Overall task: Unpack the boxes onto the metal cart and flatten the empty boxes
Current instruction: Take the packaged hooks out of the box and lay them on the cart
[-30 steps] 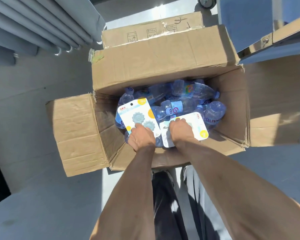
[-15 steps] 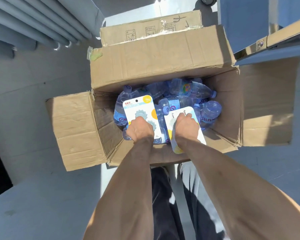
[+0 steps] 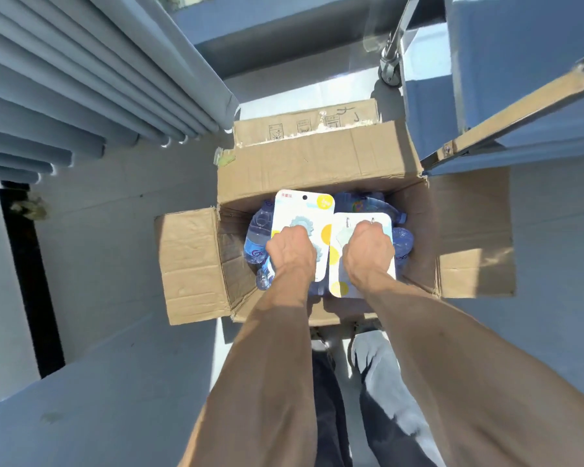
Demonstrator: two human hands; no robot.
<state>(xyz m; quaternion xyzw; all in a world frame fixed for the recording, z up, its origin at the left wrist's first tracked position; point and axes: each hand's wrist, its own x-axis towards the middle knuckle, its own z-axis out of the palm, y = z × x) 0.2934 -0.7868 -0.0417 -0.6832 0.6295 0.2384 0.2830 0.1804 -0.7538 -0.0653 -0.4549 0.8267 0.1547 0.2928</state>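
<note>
An open cardboard box stands on the floor below me, flaps spread out. Inside lie several clear plastic water bottles with blue labels. My left hand grips a white blister card with grey gear-shaped pieces and yellow dots, held above the bottles. My right hand grips a second white card beside it, overlapping the first card's right edge. Both cards stand roughly upright over the box opening.
A metal cart with a caster wheel stands at the upper right, just beyond the box. A grey curtain hangs at the upper left. My legs are right behind the box.
Both hands have lifted their cards up out of the box, away from the bottles. My head has risen, so the box looks smaller and the cart more visible.
</note>
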